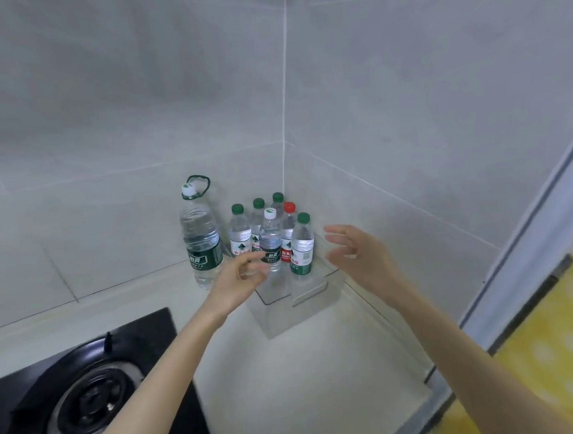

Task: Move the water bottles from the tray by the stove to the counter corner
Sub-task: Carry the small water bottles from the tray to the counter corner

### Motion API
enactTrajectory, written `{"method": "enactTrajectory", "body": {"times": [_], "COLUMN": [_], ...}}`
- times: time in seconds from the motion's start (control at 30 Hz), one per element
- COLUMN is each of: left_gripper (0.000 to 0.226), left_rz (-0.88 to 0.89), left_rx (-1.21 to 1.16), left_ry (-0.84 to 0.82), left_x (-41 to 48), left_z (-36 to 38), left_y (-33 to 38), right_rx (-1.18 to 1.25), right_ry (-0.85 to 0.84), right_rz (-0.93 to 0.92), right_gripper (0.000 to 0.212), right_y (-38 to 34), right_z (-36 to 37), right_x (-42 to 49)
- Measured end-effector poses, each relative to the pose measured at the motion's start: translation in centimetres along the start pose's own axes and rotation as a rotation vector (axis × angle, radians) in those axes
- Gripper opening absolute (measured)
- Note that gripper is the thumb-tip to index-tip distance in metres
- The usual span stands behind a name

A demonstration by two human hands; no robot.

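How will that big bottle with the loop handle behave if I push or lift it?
Probably heavy: the big bottle looks filled nearly to its neck. Tall and narrow on the counter, it may tip if pushed high. Its ribbed wall could flex when squeezed, so the loop handle looks safer.

Large pale grey glazed wall tiles (93, 113) cover both walls and meet at a thin white vertical grout seam (284, 77) in the corner, with fainter horizontal grout lines crossing each side. At the lower left lies a black glass gas stove (149, 331). Its round dark metal burner (93, 403) sits inside a duller grey ring. Down the right side slants a pale blue-grey frame strip (538, 227). Beyond it shows a bright yellow surface with blurred pale dots (555, 366) — too soft to tell what it is made of.
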State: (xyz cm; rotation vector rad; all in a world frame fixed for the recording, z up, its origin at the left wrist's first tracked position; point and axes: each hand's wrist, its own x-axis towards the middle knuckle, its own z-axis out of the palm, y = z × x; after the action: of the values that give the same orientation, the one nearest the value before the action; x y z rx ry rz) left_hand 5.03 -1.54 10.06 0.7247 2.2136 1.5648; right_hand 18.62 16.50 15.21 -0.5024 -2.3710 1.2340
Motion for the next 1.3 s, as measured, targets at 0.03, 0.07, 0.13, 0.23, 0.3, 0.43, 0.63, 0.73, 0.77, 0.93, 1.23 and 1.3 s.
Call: {"method": "enactTrajectory", "body": {"times": [0.03, 0.07, 0.13, 0.23, 0.3, 0.43, 0.63, 0.73, 0.77, 0.93, 1.23, 1.3], "left_gripper": [0.035, 0.037, 0.045, 0.057, 0.063, 0.071, 0.072, 0.072, 0.072, 0.071, 0.071, 0.076], "left_rz": [-0.016, -0.019, 0.003, -0.006, -0.069, -0.202, -0.299, -0.302, -0.296, -0.281, -0.293, -0.301], "left_rx": [0.023, 0.062, 0.2, 0.403, 0.485, 0.596, 0.69, 0.69, 0.683, 0.679, 0.681, 0.683], "left_ry": [0.017, 0.029, 0.031, 0.005, 0.002, -0.04, -0.043, -0.023, -0.015, 0.029, 0.027, 0.017], "left_x": [1.2, 1.7, 3.1, 4.6, 5.8, 6.3, 6.6, 6.6, 6.6, 6.5, 6.5, 6.5], "left_z": [0.3, 0.5, 1.0, 2.0, 2.8, 3.8, 5.2, 5.3, 5.1, 5.3, 5.3, 5.2], "left_y": [-1.1, -2.0, -4.1, -6.6, -7.9, -9.6, -10.5, -10.9, -11.1, -11.6, -11.2, -11.0], "right_rx": [0.012, 0.015, -0.008, -0.124, -0.169, -0.184, -0.2, -0.207, -0.201, -0.187, -0.201, -0.186], "right_ry": [-0.01, -0.011, -0.006, -0.004, -0.007, 0.008, -0.035, -0.045, -0.035, 0.044, 0.032, 0.003], "right_rz": [0.015, 0.023, 0.028, 0.018, 0.028, 0.011, 0.038, 0.046, 0.05, -0.02, -0.099, -0.118], "right_gripper": [0.041, 0.041, 0.041, 0.045, 0.047, 0.045, 0.045, 0.046, 0.046, 0.043, 0.041, 0.041], "right_y": [0.8, 1.4, 2.6, 4.8, 6.3, 8.3, 11.4, 12.6, 12.9, 13.9, 13.3, 12.8], "right_z": [0.4, 0.7, 1.5, 2.8, 3.6, 4.8, 6.9, 8.1, 8.4, 9.0, 8.5, 8.2], "right_x": [1.6, 2.6, 4.9, 8.4, 11.0, 14.8, 20.0, 21.8, 22.1, 22.5, 21.0, 20.9]}}
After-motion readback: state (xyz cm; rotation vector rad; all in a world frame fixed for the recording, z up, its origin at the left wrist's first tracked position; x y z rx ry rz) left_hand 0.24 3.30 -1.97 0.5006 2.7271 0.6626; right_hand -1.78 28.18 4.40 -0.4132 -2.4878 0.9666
